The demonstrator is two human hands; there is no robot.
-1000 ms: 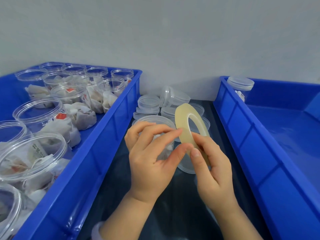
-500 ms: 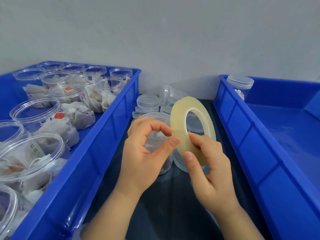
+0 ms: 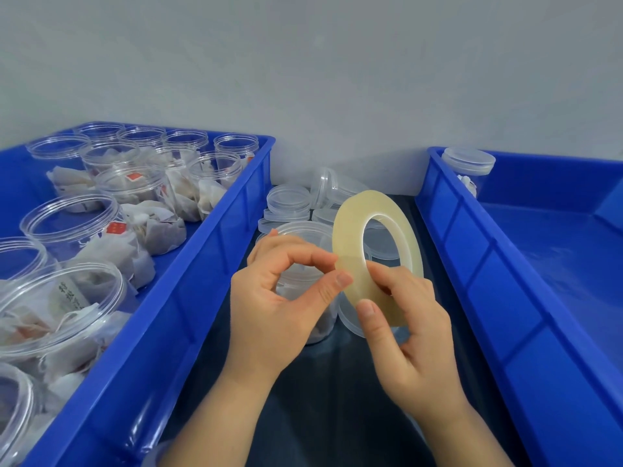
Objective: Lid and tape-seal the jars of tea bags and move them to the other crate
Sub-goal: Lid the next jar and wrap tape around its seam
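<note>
**A:** Tape roll [image 3: 347, 237], where's it sitting rn?

**B:** It's standing on edge in the R hand [image 3: 411, 335], over the bench [image 3: 337, 399] btw the two crates. That grip is clamping on the lower rim, thumb in front, fingers behind. The L hand [image 3: 273, 308] is pinching at the outer edge w/ thumb + forefinger, prob. picking for the free end. Can't tell if it's catching it.

**A:** What's threatening to go wrong?

**B:** My guess: the end is lying flat, clear on clear, so the nail could be sliding past it or lifting only a sliver, splitting the tape. Also the roll is hanging just in front of the lidded jar [image 3: 296, 230]. If it's slipping out, it's hitting the jar or the loose lids [image 3: 288, 200] behind.

**A:** And the jar?

**B:** Clear plastic, lid on, standing on the bench beside the left crate [image 3: 215, 251], half hiding behind the L hand. Tea bags are showing dimly low down. I'm not seeing any tape on it. It's not yet sitting in the right crate [image 3: 472, 264].
</note>
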